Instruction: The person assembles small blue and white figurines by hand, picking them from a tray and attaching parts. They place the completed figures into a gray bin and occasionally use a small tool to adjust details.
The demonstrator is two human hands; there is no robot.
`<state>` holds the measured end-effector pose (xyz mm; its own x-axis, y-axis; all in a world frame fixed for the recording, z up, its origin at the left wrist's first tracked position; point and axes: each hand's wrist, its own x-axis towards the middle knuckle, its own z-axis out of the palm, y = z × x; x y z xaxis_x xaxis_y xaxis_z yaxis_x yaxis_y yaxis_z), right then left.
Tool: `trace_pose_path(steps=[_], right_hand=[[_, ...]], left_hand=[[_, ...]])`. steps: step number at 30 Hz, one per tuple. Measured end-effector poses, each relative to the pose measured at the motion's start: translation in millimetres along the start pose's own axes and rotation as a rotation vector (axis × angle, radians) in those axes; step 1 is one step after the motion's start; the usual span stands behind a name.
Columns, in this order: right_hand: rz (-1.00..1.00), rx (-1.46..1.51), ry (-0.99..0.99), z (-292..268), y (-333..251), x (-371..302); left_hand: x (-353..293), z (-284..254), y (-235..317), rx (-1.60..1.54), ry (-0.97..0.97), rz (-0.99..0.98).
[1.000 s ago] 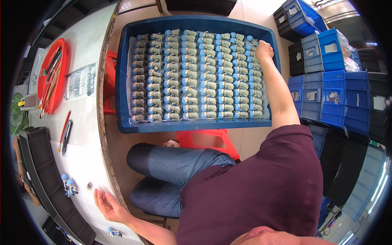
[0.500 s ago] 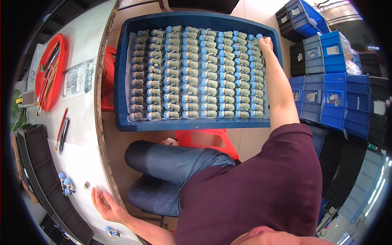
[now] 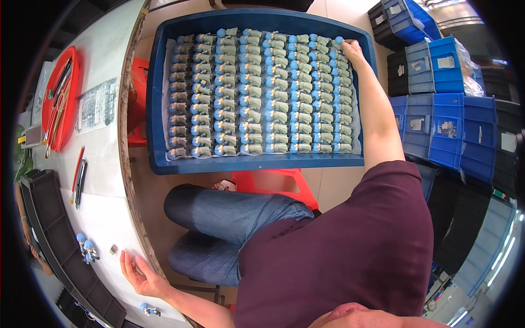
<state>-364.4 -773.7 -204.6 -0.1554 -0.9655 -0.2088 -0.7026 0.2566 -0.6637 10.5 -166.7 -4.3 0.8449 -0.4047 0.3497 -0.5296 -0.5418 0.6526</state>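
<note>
My right hand [image 3: 353, 50] reaches to the far right corner of a dark blue tray [image 3: 257, 164]. Its fingers pinch a small blue-haired figurine [image 3: 339, 40] at the end of the rightmost column; the body is mostly hidden by the hand. Packed columns of similar figurines [image 3: 250, 98] with grey-green clothes lie on a pale liner. At the white table's edge, my left hand [image 3: 141, 277] rests palm up, fingers loosely curled and apart, holding nothing. Close to its fingertips lies a small greenish block [image 3: 113, 250]. Blue-haired figurines [image 3: 89, 250] stand beyond, and another figurine [image 3: 150, 310] lies nearer me.
On the white table [image 3: 101, 169] are a red oval dish [image 3: 73, 98] of brushes and tools, a printed sheet [image 3: 98, 106], and pens [image 3: 80, 183]. A black divided tray [image 3: 52, 205] borders it. Blue crates [image 3: 445, 128] stack at right. Another person's hand shows at the far left.
The whole view has shifted slightly, the tray appearing further left and up. My right hand has settled a little closer over the corner with the figurine. My left hand keeps its pose.
</note>
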Motion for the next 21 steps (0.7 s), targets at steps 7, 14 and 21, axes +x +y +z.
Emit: trace_pose_path(steps=[7,14,21], right_hand=[[0.028,-0.215,0.1,2.8,-8.2,-3.0],[-0.033,-0.172,0.259,6.5,-7.9,-24.2],[-0.233,-0.072,0.352,8.5,-2.1,-13.0]], left_hand=[[0.3,1.1,1.3,-0.013,0.007,-0.003],[-0.1,1.3,0.2,-0.017,0.006,0.003],[0.5,1.8,2.4,0.014,0.003,0.008]])
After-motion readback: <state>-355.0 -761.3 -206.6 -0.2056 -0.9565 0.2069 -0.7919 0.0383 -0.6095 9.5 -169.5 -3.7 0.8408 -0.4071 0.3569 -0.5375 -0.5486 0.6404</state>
